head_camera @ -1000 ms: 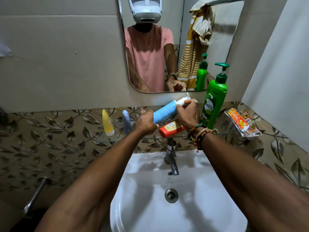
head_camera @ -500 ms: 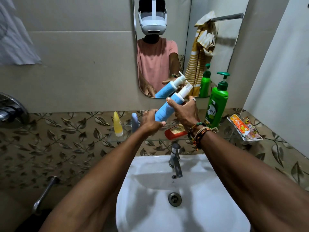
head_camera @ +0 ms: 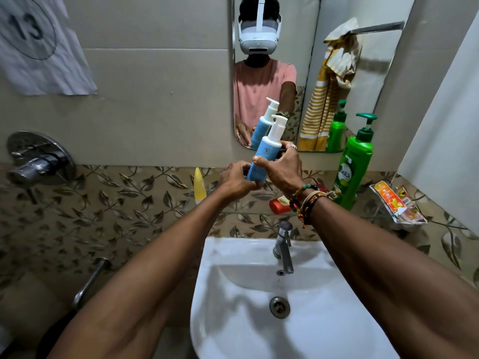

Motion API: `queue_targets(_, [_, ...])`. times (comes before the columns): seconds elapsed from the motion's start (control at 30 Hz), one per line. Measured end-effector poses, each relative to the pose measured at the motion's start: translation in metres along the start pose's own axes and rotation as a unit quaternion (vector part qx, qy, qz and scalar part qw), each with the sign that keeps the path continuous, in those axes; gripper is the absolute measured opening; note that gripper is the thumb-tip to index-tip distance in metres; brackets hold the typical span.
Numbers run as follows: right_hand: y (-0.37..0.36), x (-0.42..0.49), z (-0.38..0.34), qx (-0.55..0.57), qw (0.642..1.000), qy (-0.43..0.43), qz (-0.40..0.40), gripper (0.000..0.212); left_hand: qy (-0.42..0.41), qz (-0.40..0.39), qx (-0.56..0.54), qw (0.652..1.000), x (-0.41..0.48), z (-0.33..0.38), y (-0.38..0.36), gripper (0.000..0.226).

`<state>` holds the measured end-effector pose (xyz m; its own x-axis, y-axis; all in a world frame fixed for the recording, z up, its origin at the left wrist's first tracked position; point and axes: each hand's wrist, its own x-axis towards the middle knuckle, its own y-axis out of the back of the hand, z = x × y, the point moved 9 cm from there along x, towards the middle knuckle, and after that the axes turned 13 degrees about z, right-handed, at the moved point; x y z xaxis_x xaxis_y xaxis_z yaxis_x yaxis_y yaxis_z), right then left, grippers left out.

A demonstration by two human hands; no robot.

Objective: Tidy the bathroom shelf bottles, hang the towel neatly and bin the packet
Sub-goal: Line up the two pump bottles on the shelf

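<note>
Leftmost, the small yellow tapered plastic bottle (head_camera: 199,186) stands upright on the glass shelf (head_camera: 243,213). Just right of it, your left hand (head_camera: 237,181) grips the lower end of the light-blue plastic pump bottle with the white dispenser head (head_camera: 264,158), fingers (head_camera: 234,168) curled round its base. You hold that bottle above the shelf, head tilted up and to the right. Your right hand (head_camera: 282,172) clasps its middle, thumb across the front and fingers wrapped behind. Below your right wrist the flat red plastic bottle (head_camera: 278,204) lies on its side on the shelf. In the mirror (head_camera: 375,60), the yellow-and-white striped towel (head_camera: 334,81) hangs bunched over a rail (head_camera: 381,26). The tall green plastic pump bottle (head_camera: 352,172) stands upright at the shelf's right end. The orange printed packet (head_camera: 394,203) lies in a small wall tray (head_camera: 408,225) further right.
</note>
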<state>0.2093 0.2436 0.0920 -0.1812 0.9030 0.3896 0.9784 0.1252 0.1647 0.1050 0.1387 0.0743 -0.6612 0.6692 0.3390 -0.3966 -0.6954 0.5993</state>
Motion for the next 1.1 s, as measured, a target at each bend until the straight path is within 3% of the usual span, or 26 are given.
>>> queue_targets(0.5, [0.0, -0.002, -0.005, -0.019, 0.999, 0.04, -0.003, 0.061, 0.031, 0.004, -0.016, 0.999, -0.007, -0.003, 0.003, 0.054])
queue_targets(1.1, [-0.028, -0.007, 0.011, -0.081, 0.99, 0.045, -0.109, 0.056, 0.075, 0.021, -0.066, 0.995, -0.002, 0.0, 0.009, 0.045])
